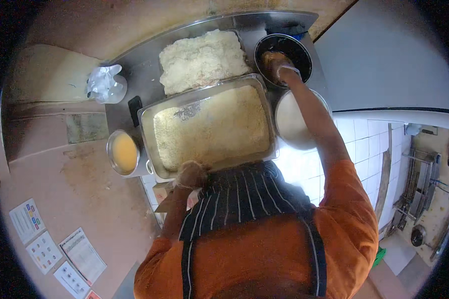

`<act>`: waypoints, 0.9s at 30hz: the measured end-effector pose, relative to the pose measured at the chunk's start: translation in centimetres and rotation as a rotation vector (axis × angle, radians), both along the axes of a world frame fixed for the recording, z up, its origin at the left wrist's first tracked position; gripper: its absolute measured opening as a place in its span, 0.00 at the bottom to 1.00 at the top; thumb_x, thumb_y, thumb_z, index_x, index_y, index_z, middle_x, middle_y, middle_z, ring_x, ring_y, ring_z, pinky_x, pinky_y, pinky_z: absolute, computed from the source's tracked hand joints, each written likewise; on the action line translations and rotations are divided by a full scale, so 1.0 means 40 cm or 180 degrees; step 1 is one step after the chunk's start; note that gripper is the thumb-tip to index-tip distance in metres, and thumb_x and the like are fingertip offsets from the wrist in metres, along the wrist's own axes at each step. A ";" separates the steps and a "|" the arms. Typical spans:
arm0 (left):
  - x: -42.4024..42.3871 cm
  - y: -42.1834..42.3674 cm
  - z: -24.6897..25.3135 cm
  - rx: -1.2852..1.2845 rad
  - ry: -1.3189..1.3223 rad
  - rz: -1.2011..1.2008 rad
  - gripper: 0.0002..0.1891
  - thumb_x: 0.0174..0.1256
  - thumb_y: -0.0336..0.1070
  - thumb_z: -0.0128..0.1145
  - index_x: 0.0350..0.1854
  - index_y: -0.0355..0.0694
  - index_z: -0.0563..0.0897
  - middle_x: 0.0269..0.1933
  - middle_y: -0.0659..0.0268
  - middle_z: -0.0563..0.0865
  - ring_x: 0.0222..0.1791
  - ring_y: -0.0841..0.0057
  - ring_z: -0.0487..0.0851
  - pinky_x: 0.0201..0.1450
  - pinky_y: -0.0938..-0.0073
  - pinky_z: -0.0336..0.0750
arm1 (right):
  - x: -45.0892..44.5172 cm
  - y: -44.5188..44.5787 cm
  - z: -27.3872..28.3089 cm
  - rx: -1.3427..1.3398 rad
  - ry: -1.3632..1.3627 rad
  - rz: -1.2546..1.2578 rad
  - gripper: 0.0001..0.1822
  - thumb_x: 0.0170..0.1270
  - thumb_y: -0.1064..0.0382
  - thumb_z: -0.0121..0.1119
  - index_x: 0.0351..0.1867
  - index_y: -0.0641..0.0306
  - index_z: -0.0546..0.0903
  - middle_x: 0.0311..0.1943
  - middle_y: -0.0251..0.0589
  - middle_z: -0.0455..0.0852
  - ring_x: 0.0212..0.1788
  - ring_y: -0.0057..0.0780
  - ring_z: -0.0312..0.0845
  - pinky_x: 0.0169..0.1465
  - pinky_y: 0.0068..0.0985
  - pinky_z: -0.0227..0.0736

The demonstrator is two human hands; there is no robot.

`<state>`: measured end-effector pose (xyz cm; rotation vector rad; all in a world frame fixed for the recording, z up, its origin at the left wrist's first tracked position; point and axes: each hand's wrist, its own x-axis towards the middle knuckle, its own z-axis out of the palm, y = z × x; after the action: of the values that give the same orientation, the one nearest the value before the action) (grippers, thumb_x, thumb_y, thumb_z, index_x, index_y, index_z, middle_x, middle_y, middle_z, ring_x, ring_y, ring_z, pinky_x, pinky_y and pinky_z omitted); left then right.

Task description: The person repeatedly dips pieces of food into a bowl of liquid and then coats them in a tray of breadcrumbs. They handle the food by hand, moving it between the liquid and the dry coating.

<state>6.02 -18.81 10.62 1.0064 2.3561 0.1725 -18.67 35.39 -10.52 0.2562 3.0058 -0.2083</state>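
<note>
My right hand [281, 71], in a clear plastic glove, reaches down into a dark round pot [304, 56] that holds something orange-brown. Its fingers are hidden, so its grip cannot be told. My left hand [191, 174], gloved too, lies at the near rim of a large metal pan [205, 164]; its fingers are blurred. Pale breadcrumb-like coating [224, 123] covers the pan's floor, with a bare patch near the far side. Behind the pan, a tray is heaped with white-coated pieces [204, 61]. Below the pot, partly under my right forearm, stands a round container of white contents [293, 121].
A metal container of yellow liquid [124, 153] stands left of the pan. A dark phone-like object [134, 110] and a clear plastic tub with a bag [106, 85] lie on the steel counter [146, 80]. Paper sheets hang on the left wall; a grey panel [385, 59] rises at right.
</note>
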 end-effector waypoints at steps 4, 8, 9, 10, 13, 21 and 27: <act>0.059 -0.041 -0.037 -0.0657 0.0085 0.0036 0.12 0.61 0.38 0.57 0.43 0.49 0.90 0.34 0.54 0.89 0.39 0.54 0.88 0.49 0.55 0.81 | 0.010 -0.085 0.122 -0.0246 0.0093 0.0558 0.23 0.72 0.53 0.49 0.62 0.59 0.81 0.63 0.47 0.82 0.64 0.44 0.78 0.68 0.38 0.70; 0.074 -0.050 -0.036 0.0087 0.0376 0.0018 0.12 0.65 0.39 0.55 0.45 0.51 0.90 0.35 0.58 0.89 0.37 0.54 0.88 0.45 0.55 0.80 | -0.002 0.024 0.136 -0.0019 0.0170 0.0432 0.16 0.64 0.57 0.61 0.50 0.60 0.88 0.45 0.47 0.90 0.48 0.45 0.86 0.55 0.35 0.78; 0.114 -0.101 -0.089 0.0092 0.0360 0.0010 0.12 0.66 0.39 0.55 0.45 0.52 0.89 0.36 0.58 0.89 0.38 0.54 0.87 0.44 0.56 0.80 | -0.007 -0.029 0.219 -0.0006 -0.0093 0.0549 0.16 0.63 0.56 0.63 0.48 0.60 0.88 0.43 0.49 0.90 0.46 0.46 0.86 0.53 0.36 0.78; 0.127 -0.134 -0.122 0.0135 0.0347 -0.0042 0.12 0.66 0.39 0.55 0.46 0.52 0.89 0.37 0.58 0.89 0.38 0.54 0.87 0.43 0.56 0.80 | -0.007 -0.054 0.294 -0.0047 -0.0259 0.0598 0.17 0.62 0.54 0.64 0.47 0.61 0.88 0.40 0.51 0.90 0.43 0.47 0.86 0.51 0.37 0.78; 0.097 -0.144 -0.099 0.0660 0.0064 0.0063 0.13 0.67 0.39 0.57 0.49 0.55 0.89 0.42 0.57 0.89 0.44 0.55 0.87 0.45 0.58 0.81 | 0.014 -0.080 0.460 -0.0962 -0.0291 0.0376 0.18 0.59 0.51 0.69 0.43 0.63 0.89 0.32 0.55 0.89 0.36 0.50 0.86 0.45 0.38 0.77; -0.002 -0.107 -0.065 0.1543 0.0104 0.0560 0.20 0.62 0.47 0.68 0.55 0.50 0.87 0.54 0.56 0.88 0.56 0.53 0.84 0.58 0.56 0.78 | 0.125 -0.113 0.498 -0.5436 0.0647 -0.1060 0.13 0.67 0.60 0.63 0.46 0.67 0.85 0.42 0.43 0.90 0.44 0.34 0.87 0.50 0.30 0.83; -0.073 -0.043 -0.053 0.1536 -0.0235 0.1314 0.27 0.65 0.51 0.66 0.64 0.45 0.82 0.61 0.51 0.84 0.63 0.51 0.80 0.66 0.56 0.73 | 0.127 -0.095 0.483 -0.7177 0.1069 -0.1914 0.14 0.73 0.57 0.62 0.51 0.64 0.82 0.48 0.42 0.89 0.48 0.35 0.87 0.53 0.32 0.84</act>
<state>3.11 -20.55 8.50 0.6801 2.4794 0.9539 -13.58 31.57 8.79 0.6658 0.9933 -3.0122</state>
